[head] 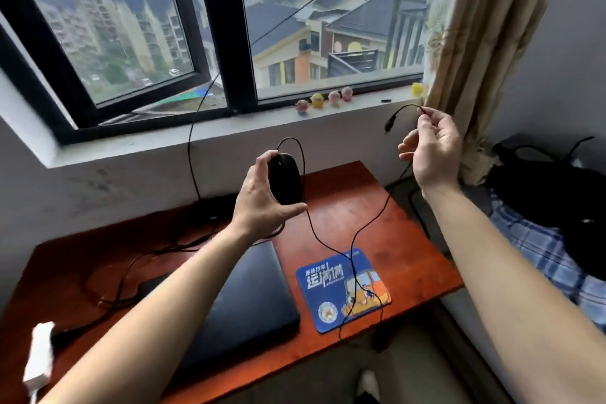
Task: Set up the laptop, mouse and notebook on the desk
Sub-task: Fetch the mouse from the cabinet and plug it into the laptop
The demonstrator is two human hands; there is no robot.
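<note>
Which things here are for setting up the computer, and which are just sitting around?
For the job:
- mouse, in the left hand
- mouse cable, its end pinched by the right hand
- closed laptop
- mouse pad
- desk

Just lying about:
- little toy figures on the windowsill
- curtain
- white adapter

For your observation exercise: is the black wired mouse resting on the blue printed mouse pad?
No: the left hand holds the black wired mouse in the air, well above the blue printed mouse pad.
</note>
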